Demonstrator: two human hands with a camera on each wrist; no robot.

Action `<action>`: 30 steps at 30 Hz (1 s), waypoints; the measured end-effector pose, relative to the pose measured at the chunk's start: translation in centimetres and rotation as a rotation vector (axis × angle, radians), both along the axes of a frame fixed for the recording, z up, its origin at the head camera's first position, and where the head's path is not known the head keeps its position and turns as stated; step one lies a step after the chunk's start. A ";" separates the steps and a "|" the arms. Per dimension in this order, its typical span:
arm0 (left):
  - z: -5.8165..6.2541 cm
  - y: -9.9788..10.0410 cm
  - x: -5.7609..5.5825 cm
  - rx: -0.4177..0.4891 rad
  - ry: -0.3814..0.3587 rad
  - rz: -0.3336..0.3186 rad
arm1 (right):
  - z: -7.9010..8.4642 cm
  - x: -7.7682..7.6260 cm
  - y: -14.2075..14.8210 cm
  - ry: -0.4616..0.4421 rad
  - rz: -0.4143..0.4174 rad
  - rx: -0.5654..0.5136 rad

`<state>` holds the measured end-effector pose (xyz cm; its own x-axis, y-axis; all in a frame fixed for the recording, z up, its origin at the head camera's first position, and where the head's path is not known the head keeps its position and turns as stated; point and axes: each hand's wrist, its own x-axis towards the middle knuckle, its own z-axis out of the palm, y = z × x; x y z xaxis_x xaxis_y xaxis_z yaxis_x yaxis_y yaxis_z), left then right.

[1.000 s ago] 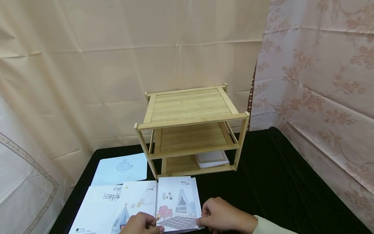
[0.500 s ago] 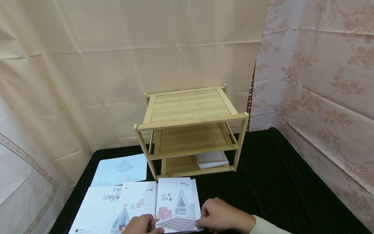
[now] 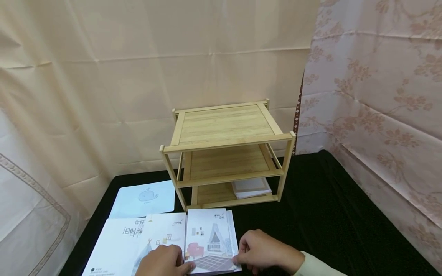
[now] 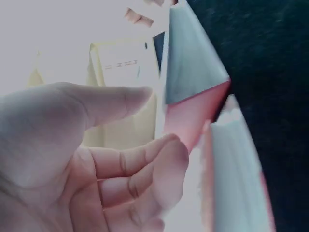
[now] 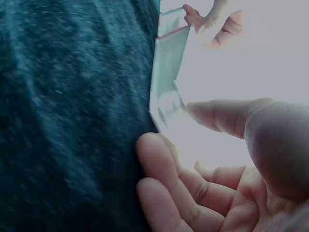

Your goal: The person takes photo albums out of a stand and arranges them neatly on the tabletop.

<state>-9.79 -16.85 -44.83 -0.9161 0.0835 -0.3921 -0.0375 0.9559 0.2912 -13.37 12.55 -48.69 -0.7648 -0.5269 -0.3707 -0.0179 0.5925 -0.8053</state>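
Observation:
A notebook [image 3: 208, 235] printed with a pink armchair, a grey tent and a checked rug lies at the front, another white edge showing beneath its right side. My left hand [image 3: 164, 260] pinches its near left edge, thumb on the cover. My right hand [image 3: 266, 251] pinches the lower right corner, its other fingers curled below. In the left wrist view the thumb and fingers [image 4: 169, 169] meet the book's edge, with pale pages and a red inner cover visible. Glare washes out the cover beside my right thumb [image 5: 217, 113]. Left of it lie a tent-print notebook [image 3: 165, 230] and a white one [image 3: 110, 245].
Behind the notebooks stands a three-tier wooden rack [image 3: 224, 142]. White books [image 3: 251, 188] lie on its bottom shelf, at the right. A pale blue whale-print notebook [image 3: 143, 199] rests left of the rack. Black cloth [image 3: 328, 214] covers the table; curtains [image 3: 207, 57] surround it.
My left hand has shifted slightly up and forward over the tent-print notebook, covering more of its tent. The right hand and the notebooks stay nearly where they were.

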 end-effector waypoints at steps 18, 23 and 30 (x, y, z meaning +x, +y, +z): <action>3.7 2.7 -2.8 0.191 0.435 -0.028 | 4.1 -2.9 2.2 0.267 -0.043 0.007; 4.0 4.4 -3.7 0.231 0.423 -0.032 | 5.2 -3.8 2.5 0.357 -0.060 0.020; 3.5 6.7 -5.6 0.291 0.359 -0.040 | 6.5 -5.0 3.4 0.382 -0.109 -0.010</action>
